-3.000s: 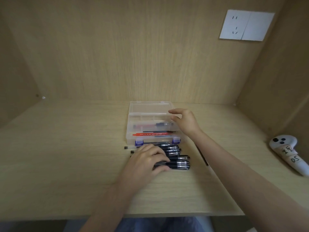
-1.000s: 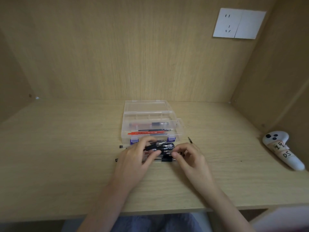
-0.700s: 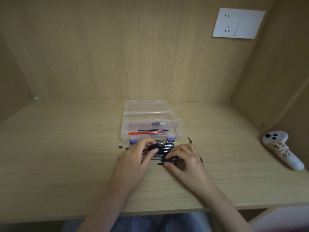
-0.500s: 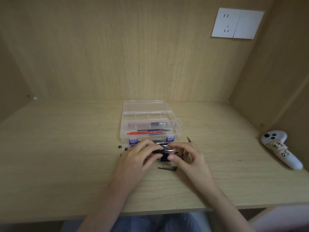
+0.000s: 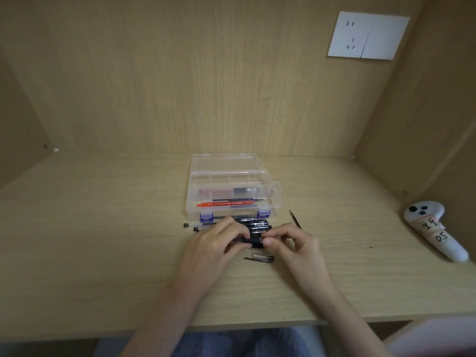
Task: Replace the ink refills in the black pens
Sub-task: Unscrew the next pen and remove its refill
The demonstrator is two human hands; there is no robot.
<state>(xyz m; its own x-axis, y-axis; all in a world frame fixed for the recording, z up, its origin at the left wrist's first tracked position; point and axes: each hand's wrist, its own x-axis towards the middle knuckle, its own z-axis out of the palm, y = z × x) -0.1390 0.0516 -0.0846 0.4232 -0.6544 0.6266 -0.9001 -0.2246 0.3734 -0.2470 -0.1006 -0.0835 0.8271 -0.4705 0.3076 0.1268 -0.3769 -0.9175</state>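
Observation:
Both hands meet over the desk in front of the clear plastic box (image 5: 192,202). My left hand (image 5: 213,247) and my right hand (image 5: 296,244) each pinch an end of one black pen (image 5: 253,241), held level just above the desk. Behind it lie several more black pens (image 5: 257,224) in a pile against the box front. A pen cap (image 5: 261,258) rests on the desk just below the held pen. Two clear refills (image 5: 198,226) stick out to the left of the pile. Red and dark refills (image 5: 224,203) lie inside the box.
A thin dark refill (image 5: 295,219) lies on the desk to the right of the box. A white controller (image 5: 432,228) with taped labels lies at the far right by the side wall. The desk (image 5: 90,240) is boxed in by wooden walls; a white socket plate (image 5: 368,35) is upper right.
My right hand left the box and came down to the pile. Both hands took up one black pen, and its cap came off and now lies on the desk below it.

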